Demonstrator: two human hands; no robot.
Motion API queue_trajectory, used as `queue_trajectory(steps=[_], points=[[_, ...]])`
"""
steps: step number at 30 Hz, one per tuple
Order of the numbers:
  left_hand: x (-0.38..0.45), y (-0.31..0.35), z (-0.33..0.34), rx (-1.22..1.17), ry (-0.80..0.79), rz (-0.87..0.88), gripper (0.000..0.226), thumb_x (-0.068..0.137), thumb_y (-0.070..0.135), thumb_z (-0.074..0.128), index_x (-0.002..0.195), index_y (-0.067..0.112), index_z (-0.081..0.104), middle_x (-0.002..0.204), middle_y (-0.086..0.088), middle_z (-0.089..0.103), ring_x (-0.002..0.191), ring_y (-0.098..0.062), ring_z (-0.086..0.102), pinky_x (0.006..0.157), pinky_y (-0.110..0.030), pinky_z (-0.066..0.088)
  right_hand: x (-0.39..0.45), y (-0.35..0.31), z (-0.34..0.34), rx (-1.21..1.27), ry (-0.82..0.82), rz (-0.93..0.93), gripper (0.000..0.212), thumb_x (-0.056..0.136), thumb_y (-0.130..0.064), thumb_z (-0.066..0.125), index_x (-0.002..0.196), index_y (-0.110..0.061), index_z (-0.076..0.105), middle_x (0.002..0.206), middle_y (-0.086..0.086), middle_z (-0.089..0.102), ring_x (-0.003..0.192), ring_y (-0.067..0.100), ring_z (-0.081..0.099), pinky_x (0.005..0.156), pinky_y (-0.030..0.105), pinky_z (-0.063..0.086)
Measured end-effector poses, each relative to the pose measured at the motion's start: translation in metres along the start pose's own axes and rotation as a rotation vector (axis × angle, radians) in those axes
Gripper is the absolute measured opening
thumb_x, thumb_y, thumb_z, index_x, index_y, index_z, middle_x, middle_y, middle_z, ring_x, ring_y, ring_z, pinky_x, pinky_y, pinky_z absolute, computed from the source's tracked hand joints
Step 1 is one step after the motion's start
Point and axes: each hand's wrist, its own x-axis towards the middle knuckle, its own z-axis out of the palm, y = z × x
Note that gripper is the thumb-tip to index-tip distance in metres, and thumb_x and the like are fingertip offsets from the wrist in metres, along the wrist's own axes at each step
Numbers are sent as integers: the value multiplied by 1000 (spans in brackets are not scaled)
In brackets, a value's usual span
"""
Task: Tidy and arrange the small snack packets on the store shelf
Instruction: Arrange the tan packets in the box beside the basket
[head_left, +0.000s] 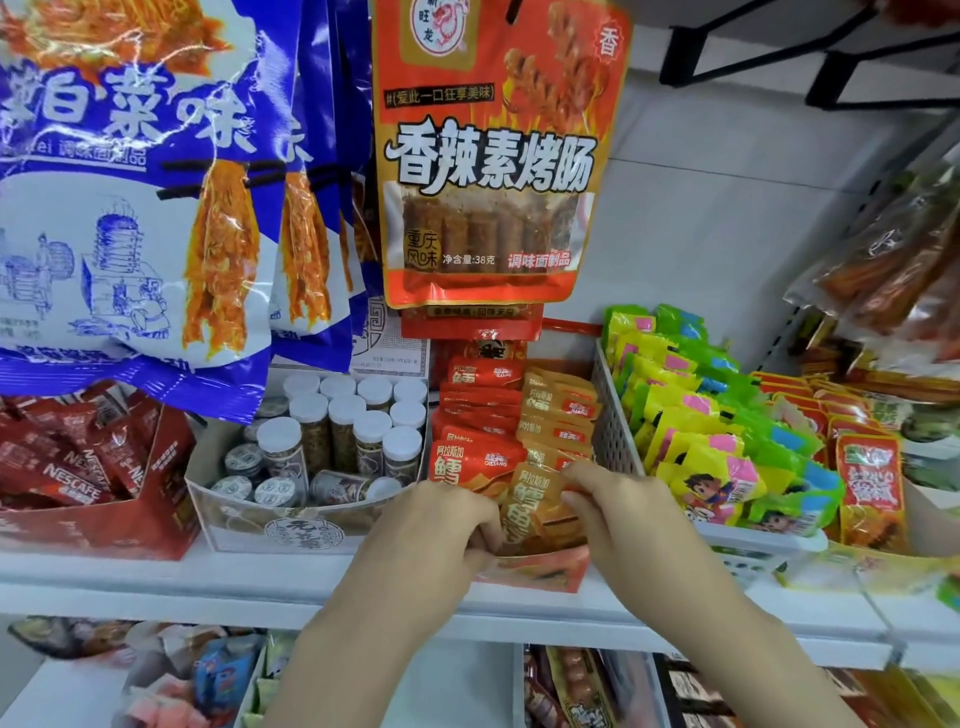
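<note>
Fingers (574, 500) of my right hand (618, 514) pinch the front orange fish-snack packet (535, 506), while my left hand (441, 519) curls over the front rim of the red display box (540, 571) on the white shelf (260, 582). The red packets (478, 410) behind stand in fair rows; the orange packets (558, 405) lean unevenly, so I judge the straightening about half done, with the front of the box left to do

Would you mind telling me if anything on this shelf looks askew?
Yes: in the jar box, one jar lies on its side at the front while the others stand upright. The tan packet held by both hands is tilted.
</note>
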Motion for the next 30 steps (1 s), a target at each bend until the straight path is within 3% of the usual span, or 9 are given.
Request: queue_trajectory(steps=[4,9,12,15,18,21,25,28,30], points=[[-3,4,-1,-19,-52,-39,10,81,23,76,82,32,70,69,20,57,74,4,57,71,-19,51,-6,2,-4,-11,-61,15,14,103,-23,44,103,-21,58,69,-3,52,61,16,48,52,25,33],[-3,6,-3,-4,-80,-53,9,79,27,81,78,31,72,66,20,58,71,4,59,62,-7,43,-16,2,-9,44,-62,-33,12,103,-23,44,97,-23,55,74,-1,57,65,20,52,60,32,41],[-4,6,-4,-18,-95,-67,14,76,31,84,75,33,69,66,20,60,68,8,59,57,-4,42,-19,5,-9,60,-66,-48,13,102,-25,46,93,-23,56,68,-4,55,59,13,49,57,26,39],[-4,8,-3,-102,8,-33,33,70,42,86,94,37,64,83,22,61,77,6,59,62,-10,47,-20,8,-12,130,-79,-36,18,99,-32,52,84,-26,59,64,-9,58,57,9,51,55,19,39],[-3,18,2,-200,117,69,32,78,37,81,105,40,65,92,27,60,87,6,57,72,-13,48,-22,9,-20,219,-145,-17,30,95,-47,51,89,-25,71,68,-6,67,60,8,56,62,25,46],[-3,22,7,-245,86,60,9,87,29,73,91,36,69,78,22,64,77,2,59,65,-17,46,-21,8,-33,302,-77,45,56,88,-64,38,88,-20,73,63,-4,65,56,4,54,60,27,45],[-6,10,5,-357,69,0,17,86,25,75,76,38,71,66,27,63,64,6,57,56,-9,38,4,-3,-42,114,111,27,21,97,-32,55,110,-28,72,95,-23,70,88,-5,63,74,5,42],[-8,6,5,-428,83,-7,19,84,22,77,78,40,77,76,27,70,78,6,64,68,-10,47,30,-13,-28,-107,-81,109,32,97,-13,52,124,-23,65,121,4,66,111,21,61,94,26,47],[-10,7,8,-445,78,-1,16,83,22,78,84,37,79,80,28,71,82,7,65,74,-11,49,37,-17,-18,-238,-163,169,33,93,-4,50,121,-15,64,117,12,63,106,30,62,85,33,53]])
